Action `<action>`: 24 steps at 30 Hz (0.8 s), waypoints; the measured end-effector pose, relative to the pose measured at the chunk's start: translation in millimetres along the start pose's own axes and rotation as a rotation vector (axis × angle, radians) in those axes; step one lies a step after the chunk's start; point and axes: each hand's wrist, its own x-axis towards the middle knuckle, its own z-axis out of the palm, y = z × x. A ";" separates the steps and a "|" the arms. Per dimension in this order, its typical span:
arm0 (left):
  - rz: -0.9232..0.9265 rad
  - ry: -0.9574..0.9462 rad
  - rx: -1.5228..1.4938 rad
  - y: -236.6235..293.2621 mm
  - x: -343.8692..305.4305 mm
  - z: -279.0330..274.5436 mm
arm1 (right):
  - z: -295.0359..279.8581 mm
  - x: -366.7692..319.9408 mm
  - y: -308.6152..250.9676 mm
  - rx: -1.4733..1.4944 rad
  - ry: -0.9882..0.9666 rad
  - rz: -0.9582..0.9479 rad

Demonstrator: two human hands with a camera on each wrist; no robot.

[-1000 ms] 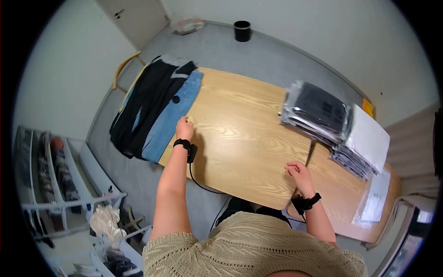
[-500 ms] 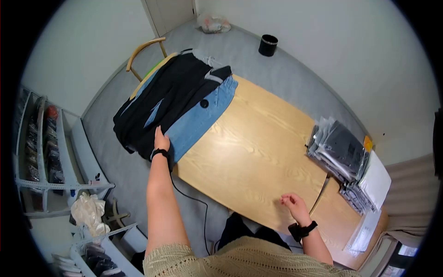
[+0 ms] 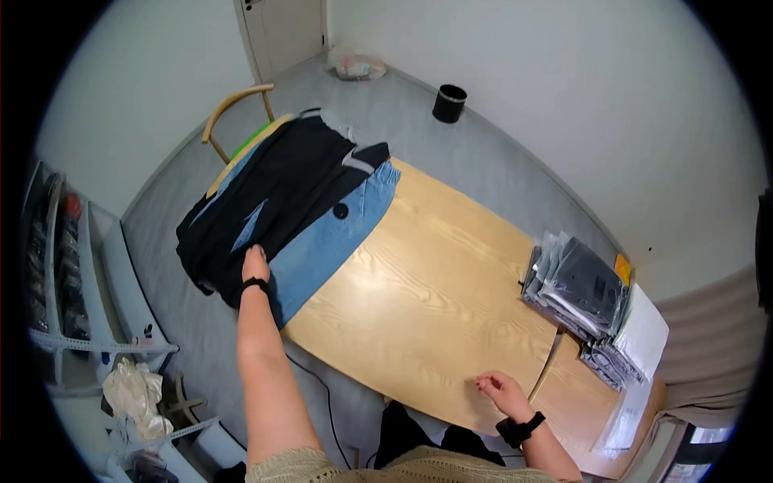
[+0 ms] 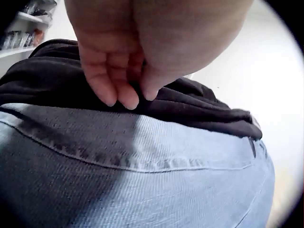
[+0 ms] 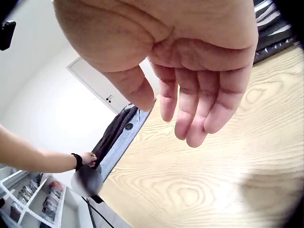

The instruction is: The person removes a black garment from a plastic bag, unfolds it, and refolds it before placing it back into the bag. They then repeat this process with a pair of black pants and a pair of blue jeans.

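In the head view my left hand [image 3: 255,264] is over a pair of black trousers [image 3: 298,173] at the table's left end. Close up, its loosely bent fingertips meet the lower edge of the black cloth [image 4: 190,107], and no fabric shows between thumb and fingers. Blue jeans [image 3: 322,245] lie alongside, nearer the table's middle, with a small round black object [image 3: 341,211] on them. My right hand [image 3: 501,390] hovers above the near right part of the table, fingers relaxed and holding nothing; its palm [image 5: 161,28] fills the top of the right wrist view.
Stacked clothes in clear plastic bags [image 3: 584,278] sit at the right of the wooden table [image 3: 435,298], beside a white package [image 3: 644,326]. A wooden chair [image 3: 233,105] stands behind the left end. Shelves [image 3: 88,274] line the left side; a cable [image 3: 328,402] hangs near my left arm.
My left hand has moved left from the jeans' near edge onto the black trousers. The right hand stays over the table with loose fingers, while the head view has turned.
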 end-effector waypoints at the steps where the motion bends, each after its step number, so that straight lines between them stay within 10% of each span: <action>1: 0.045 0.083 -0.088 -0.6 -1.9 -2.3 | -0.4 -0.8 0.8 -0.022 -0.013 -0.025; 7: 0.308 0.156 -0.376 36.8 -87.3 -66.1 | 18.4 13.1 -7.0 0.093 -0.060 -0.092; 14: 0.504 -0.239 -0.713 171.3 -233.5 -95.5 | 58.0 42.1 -45.5 0.187 -0.285 -0.140; 18: 0.645 -0.591 -0.771 219.1 -295.9 -98.3 | 71.8 38.9 -72.6 0.911 -0.458 0.264; 24: 0.760 -0.984 -0.846 243.8 -344.4 -86.7 | 42.7 32.8 -40.2 0.628 -0.518 0.233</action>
